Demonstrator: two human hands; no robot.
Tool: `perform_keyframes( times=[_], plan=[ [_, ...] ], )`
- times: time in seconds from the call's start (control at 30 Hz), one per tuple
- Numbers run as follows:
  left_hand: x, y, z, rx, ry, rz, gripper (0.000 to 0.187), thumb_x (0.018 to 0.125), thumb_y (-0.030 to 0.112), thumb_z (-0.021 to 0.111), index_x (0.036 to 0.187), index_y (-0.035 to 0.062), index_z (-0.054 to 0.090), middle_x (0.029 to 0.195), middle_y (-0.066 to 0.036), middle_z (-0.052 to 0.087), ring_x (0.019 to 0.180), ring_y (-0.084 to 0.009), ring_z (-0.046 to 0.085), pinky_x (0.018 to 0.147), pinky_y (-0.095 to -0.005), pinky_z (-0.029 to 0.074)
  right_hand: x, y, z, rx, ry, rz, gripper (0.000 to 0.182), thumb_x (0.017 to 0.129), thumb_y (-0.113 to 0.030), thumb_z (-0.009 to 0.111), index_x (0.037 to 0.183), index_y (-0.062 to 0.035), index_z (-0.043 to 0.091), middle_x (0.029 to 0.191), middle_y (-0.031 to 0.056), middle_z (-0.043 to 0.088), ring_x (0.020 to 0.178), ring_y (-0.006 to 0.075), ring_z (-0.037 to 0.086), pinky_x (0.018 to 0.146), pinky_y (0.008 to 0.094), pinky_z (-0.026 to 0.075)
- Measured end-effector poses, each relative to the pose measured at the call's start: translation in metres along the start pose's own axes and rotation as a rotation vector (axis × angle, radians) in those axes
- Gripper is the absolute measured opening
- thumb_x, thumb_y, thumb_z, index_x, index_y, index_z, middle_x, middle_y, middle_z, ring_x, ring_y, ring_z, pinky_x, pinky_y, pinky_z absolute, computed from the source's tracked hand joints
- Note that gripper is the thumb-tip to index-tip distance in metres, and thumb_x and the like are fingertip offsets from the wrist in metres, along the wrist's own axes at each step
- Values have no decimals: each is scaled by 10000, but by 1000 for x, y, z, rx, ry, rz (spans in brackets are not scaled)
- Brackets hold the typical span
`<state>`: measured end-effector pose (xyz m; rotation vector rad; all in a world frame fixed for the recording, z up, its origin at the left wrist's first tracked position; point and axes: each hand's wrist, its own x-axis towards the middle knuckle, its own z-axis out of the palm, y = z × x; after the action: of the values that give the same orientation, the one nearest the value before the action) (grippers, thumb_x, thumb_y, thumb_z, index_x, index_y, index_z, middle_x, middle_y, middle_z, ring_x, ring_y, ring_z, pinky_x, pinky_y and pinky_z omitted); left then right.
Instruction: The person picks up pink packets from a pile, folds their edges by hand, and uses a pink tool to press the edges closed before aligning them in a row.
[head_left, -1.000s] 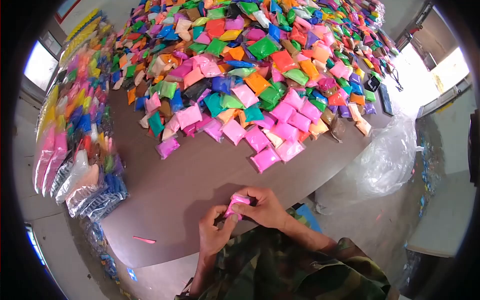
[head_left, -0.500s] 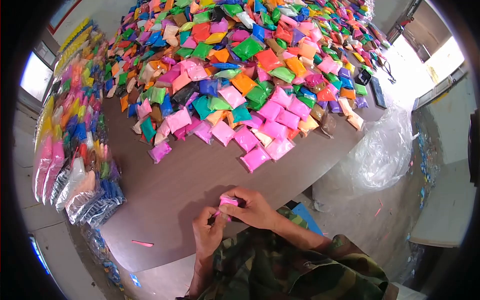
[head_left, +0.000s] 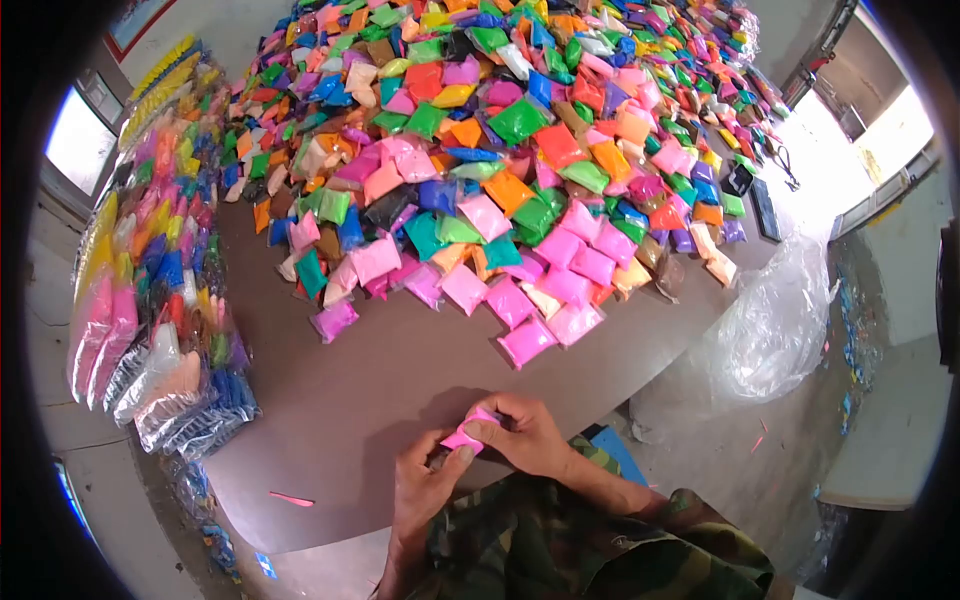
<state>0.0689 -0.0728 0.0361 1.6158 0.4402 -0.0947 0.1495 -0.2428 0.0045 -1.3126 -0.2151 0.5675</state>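
My left hand [head_left: 425, 485] and my right hand [head_left: 520, 432] meet near the front edge of the brown table [head_left: 380, 370]. Together they pinch one small pink packet [head_left: 468, 436], held just above the tabletop. The right thumb lies on top of the packet, and the left fingers grip its lower left end. Beyond my hands, a big heap of small coloured packets [head_left: 500, 130] covers the far part of the table. Its nearest pink packet [head_left: 527, 342] lies a short way ahead of my right hand.
Packed bundles of coloured packets in clear wrap [head_left: 150, 300] line the left table edge. A large clear plastic bag [head_left: 775, 325] hangs off the right side. A thin pink strip [head_left: 290, 498] lies near the front left. A dark flat device [head_left: 770, 205] sits at the far right.
My hands have stayed near the front edge and turned the pink packet flatter between the fingers. The view has shifted slightly.
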Motion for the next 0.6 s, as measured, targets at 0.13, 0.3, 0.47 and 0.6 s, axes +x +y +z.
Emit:
perform_keyframes(
  times=[0.13, 0.3, 0.47, 0.6],
  plan=[
    [1, -16, -8, 54, 6, -4, 208, 975, 140, 792, 1100, -16, 735, 786, -1, 684, 738, -57, 594, 630, -265, 494, 4, 6, 3, -89, 0, -25, 230, 998, -197, 799, 1123, -13, 742, 929, -29, 672, 806, 41, 548, 690, 249, 480],
    [9, -17, -5, 133, 40, 127, 140, 985, 129, 782, 1049, 8, 750, 699, 14, 617, 685, -28, 533, 589, -260, 454, 12, -8, -11, -151, -181, 79, 339, 995, -196, 805, 1261, -10, 709, 971, -26, 701, 795, 33, 574, 677, 233, 482],
    [17, -14, -3, 159, 23, 188, 120, 992, 104, 768, 1044, 2, 732, 771, 41, 661, 733, -34, 560, 644, -242, 473, 17, -11, -19, -124, -231, 193, 245, 1035, -136, 753, 1226, 10, 706, 992, 24, 740, 831, 67, 670, 716, 235, 552],
    [17, -8, -6, 15, -40, 145, 147, 1002, 109, 759, 1079, -11, 724, 814, 20, 685, 767, -41, 585, 671, -237, 478, 11, -5, -11, 91, -103, 145, 212, 1030, -166, 768, 1160, -8, 715, 901, 6, 718, 754, 50, 626, 649, 238, 513]
  ],
)
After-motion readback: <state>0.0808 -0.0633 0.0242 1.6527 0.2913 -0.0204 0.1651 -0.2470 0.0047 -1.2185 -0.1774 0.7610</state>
